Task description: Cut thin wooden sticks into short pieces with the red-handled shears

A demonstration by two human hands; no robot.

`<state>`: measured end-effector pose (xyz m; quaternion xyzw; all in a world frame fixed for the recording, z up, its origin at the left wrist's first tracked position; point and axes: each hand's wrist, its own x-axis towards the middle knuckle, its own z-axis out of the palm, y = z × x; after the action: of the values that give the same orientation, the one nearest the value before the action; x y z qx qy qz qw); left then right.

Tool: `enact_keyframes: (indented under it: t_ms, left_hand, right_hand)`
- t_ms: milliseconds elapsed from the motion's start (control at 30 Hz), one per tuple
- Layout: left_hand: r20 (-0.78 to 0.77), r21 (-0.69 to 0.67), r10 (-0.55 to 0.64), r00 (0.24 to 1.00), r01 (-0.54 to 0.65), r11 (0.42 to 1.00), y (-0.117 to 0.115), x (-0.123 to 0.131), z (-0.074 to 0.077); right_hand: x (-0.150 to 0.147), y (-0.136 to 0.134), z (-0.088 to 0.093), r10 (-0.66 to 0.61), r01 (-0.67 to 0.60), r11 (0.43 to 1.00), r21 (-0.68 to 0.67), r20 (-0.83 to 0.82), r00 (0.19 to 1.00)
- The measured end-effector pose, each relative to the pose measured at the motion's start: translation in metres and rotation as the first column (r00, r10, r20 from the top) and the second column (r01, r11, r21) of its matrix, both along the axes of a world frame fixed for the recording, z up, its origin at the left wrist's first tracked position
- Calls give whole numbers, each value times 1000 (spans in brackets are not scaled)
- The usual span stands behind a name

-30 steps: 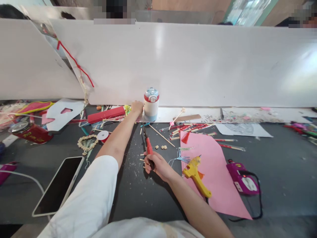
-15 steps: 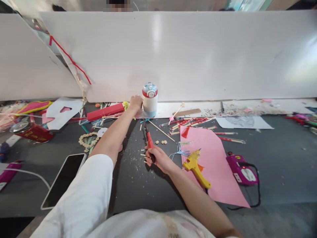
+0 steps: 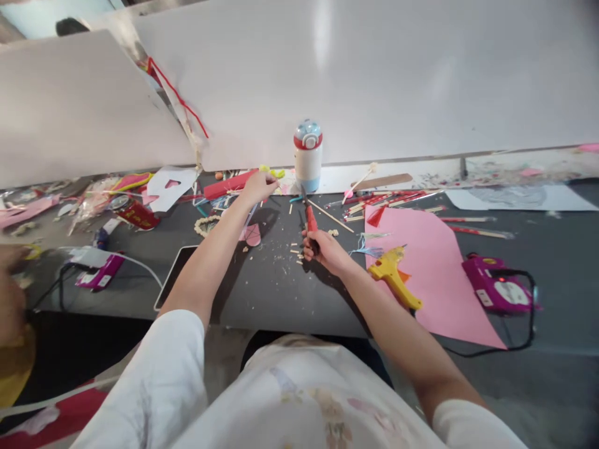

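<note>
My right hand [image 3: 322, 251] is wrapped round the handles of a pliers-like tool [image 3: 310, 218], red and black with a long dark tip pointing away from me. Its tip lies in front of a white bottle [image 3: 307, 163] with a red band and pale blue lid. To the left of that bottle, my left hand [image 3: 261, 187] is raised over the table with fingertips pinched together. Whatever they pinch is too small to make out. A thin wooden stick [image 3: 331, 217] and short cut pieces [image 3: 296, 252] lie by the tool. A red roll [image 3: 229, 185] lies behind my left wrist.
At right are a yellow glue gun [image 3: 393, 274] on pink paper [image 3: 435, 268] and a purple power strip [image 3: 498, 288]. Wrapped sticks [image 3: 381, 202] lie behind. A phone [image 3: 175, 277] and red can [image 3: 135, 213] sit left. A white partition [image 3: 384, 81] stands behind. Another person's arm [image 3: 12, 293] shows far left.
My view has tilted down and swung left. My left hand has drawn back from beside the bottle, its fingertips now pinched. My right hand keeps its grip on the tool.
</note>
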<state>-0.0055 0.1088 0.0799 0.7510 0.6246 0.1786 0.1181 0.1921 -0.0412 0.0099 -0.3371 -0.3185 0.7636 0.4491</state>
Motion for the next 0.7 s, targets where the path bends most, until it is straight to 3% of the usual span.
enact_keyframes:
  t_ms: [133, 300, 433, 700]
  left_hand:
    - [36, -39, -122, 992, 123, 992, -52, 5, -5]
    - [19, -144, -122, 992, 124, 982, -98, 4, -20]
    - [33, -220, -179, 983, 182, 958, -108, 2, -33]
    - [25, -86, -262, 965, 263, 961, -113, 5, -47]
  right_hand:
    - [4, 2, 5, -38, 39, 999, -27, 6, 999]
    - [5, 4, 4, -34, 34, 999, -32, 15, 999]
    - [4, 4, 0, -7, 7, 999, -44, 14, 1000]
    - [6, 5, 1, -22, 25, 994, -105, 26, 999]
